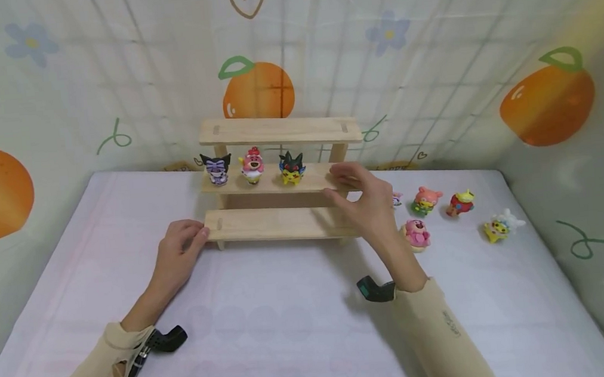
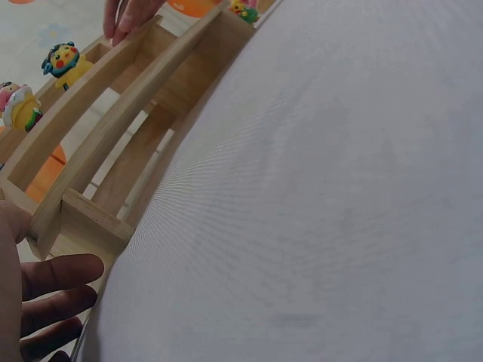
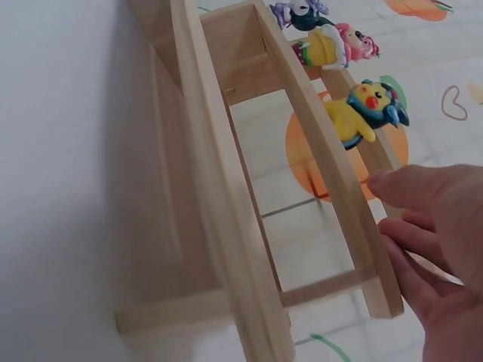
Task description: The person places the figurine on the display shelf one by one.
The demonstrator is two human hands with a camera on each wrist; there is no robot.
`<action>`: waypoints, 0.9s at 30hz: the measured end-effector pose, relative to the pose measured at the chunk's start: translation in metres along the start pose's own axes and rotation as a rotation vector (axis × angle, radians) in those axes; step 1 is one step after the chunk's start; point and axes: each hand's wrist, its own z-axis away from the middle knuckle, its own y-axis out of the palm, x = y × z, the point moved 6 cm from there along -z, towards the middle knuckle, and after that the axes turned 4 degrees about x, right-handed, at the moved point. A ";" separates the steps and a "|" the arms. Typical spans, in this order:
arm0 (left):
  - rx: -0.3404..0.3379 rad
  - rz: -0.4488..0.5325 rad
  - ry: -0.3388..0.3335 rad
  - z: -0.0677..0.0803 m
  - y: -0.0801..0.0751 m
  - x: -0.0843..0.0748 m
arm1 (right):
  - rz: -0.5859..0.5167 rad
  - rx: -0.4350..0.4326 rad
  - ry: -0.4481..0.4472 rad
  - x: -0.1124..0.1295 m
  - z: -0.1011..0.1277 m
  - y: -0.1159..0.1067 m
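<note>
White bed sheet [image 1: 271,335] — wooden shelf [image 1: 283,223], five figurines [image 1: 417,233] on it.

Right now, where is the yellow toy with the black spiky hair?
In the head view, the yellow toy stands on the middle step of the wooden shelf, right of the pink toy, with the right hand just beyond it.

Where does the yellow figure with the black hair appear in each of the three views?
Head: yellow figure stands on the middle shelf, rightmost of three.
Left wrist: at upper left, on the same shelf.
Right wrist: at upper right, lying sideways in the picture.
Shared landmark: the wooden shelf, with the pink figure beside it.
</note>
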 end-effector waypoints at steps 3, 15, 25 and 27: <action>0.000 0.012 0.004 0.001 0.001 0.001 | 0.019 -0.010 0.004 -0.002 0.005 -0.006; -0.008 -0.014 0.017 0.000 -0.001 -0.002 | 0.023 -0.074 0.038 -0.020 0.025 -0.038; -0.009 -0.012 0.018 0.000 -0.001 -0.003 | 0.077 -0.071 0.060 -0.036 0.044 -0.060; -0.009 -0.009 0.023 0.000 -0.001 -0.003 | 0.106 -0.070 0.074 -0.039 0.049 -0.064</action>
